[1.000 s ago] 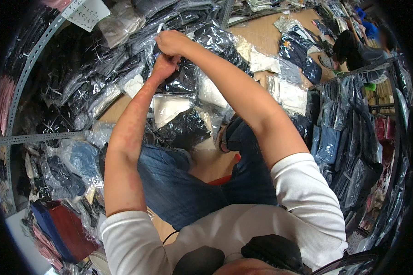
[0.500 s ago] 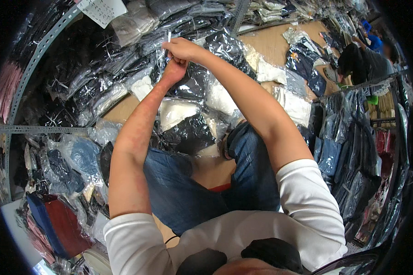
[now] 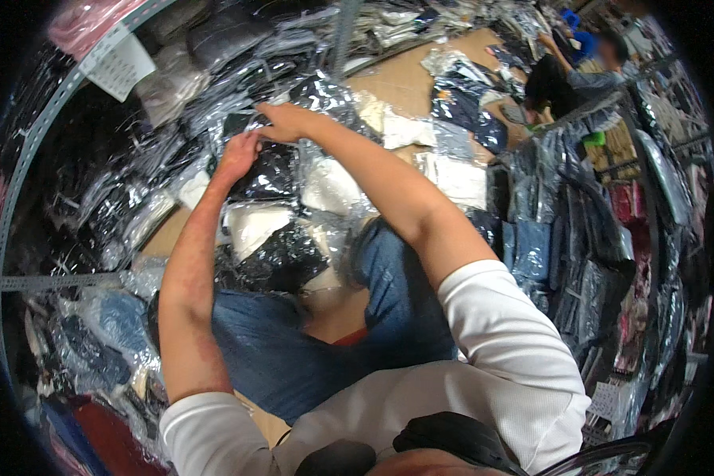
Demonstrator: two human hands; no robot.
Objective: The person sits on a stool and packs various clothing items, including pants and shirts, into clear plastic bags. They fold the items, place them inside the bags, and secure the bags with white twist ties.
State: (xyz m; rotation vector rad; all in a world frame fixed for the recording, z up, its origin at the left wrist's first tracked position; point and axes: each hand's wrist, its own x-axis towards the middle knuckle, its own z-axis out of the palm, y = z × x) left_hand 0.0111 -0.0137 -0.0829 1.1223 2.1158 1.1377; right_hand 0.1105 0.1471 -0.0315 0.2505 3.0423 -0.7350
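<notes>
Head view, looking down on a seated person in a white short-sleeved shirt and blue jeans, both bare arms stretched forward toward the upper left. The left hand is at the near left edge of a dark packet, its fingers bent. The right hand is just beyond it and to the right, above the packet's far part, index finger stretched to the left. The fingertips of the two hands come close together. Because the fingers are small and the plastic shines, it cannot be told whether either hand is gripping the wrapping or only touching it.

The dark packet lies flat ahead of the person's knees, in clear plastic. Right of it is a white packet; nearer the person are a cream packet and a black packet. More wrapped clothes are heaped along the left, behind a perforated metal rail with a paper sheet hanging from it. Wrapped denim stands at the right. At the upper right, beyond bare wood, sits a co-worker.
</notes>
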